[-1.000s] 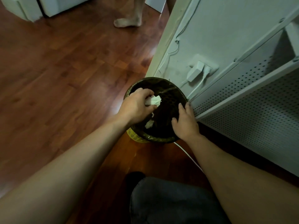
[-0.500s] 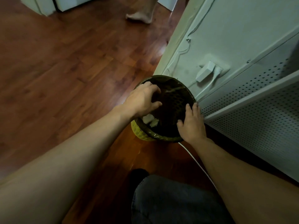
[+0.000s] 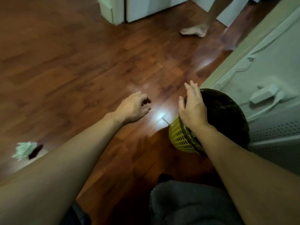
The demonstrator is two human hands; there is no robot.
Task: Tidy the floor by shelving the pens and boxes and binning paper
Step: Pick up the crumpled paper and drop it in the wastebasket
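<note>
Yellow plastic mesh bin [image 3: 180, 138], round, dark liner, beside perforated metal shelf [image 3: 276, 135]. Right hand [image 3: 192, 109] flat over rim, fingers straight. Left hand [image 3: 133, 108] loosely curled, empty. Crumpled paper [image 3: 23, 150] on glossy wood floor [image 3: 81, 62], far left.

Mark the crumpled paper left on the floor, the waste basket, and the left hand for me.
crumpled paper [image 3: 24, 150]: head view, middle of the white wad on the floor.
waste basket [image 3: 181, 137]: head view, yellow mesh side wall.
left hand [image 3: 134, 108]: head view, back of the hand, holding nothing.
</note>
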